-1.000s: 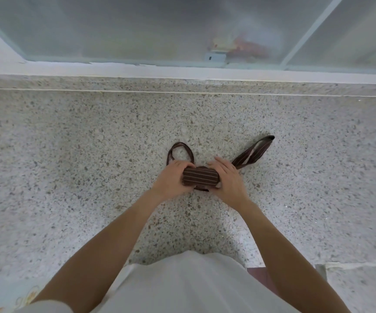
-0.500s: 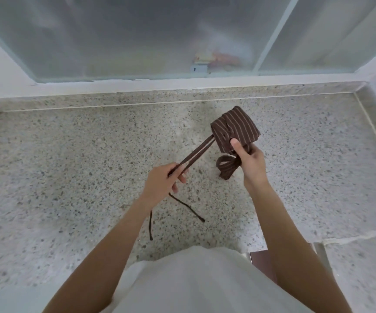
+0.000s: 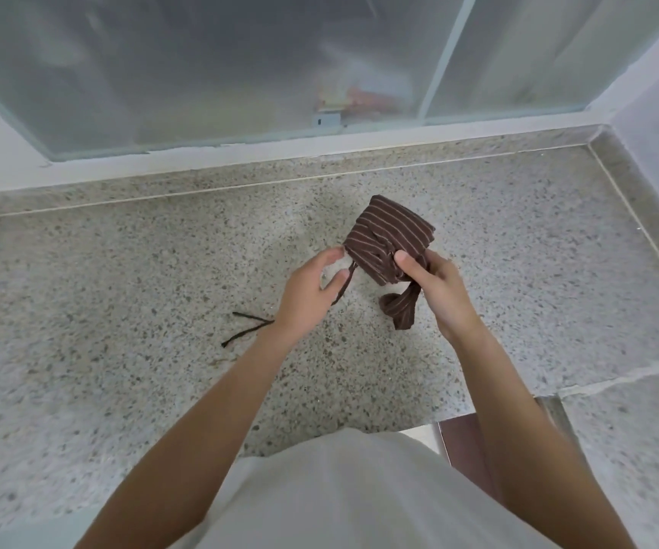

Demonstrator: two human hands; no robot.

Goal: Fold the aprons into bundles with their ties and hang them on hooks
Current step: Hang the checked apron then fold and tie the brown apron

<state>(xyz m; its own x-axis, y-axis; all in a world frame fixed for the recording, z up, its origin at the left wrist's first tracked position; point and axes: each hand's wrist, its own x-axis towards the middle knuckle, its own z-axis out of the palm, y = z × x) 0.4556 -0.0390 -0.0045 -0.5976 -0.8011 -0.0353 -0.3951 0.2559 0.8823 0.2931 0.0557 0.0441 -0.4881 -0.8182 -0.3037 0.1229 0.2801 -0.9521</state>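
My right hand [image 3: 436, 287] grips the folded apron [image 3: 391, 237], raised above the surface [image 3: 122, 271] toward its back edge, freeing it for wrapping. Left hand [image 3: 312, 295], loosely curled, feeds the tie [image 3: 341, 289] around; the end trails on the surface.

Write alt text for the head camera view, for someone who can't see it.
A person's right hand grips a rolled brown striped apron bundle above a speckled stone counter, while the left hand holds its thin tie beside the bundle. A frosted window runs behind the counter.
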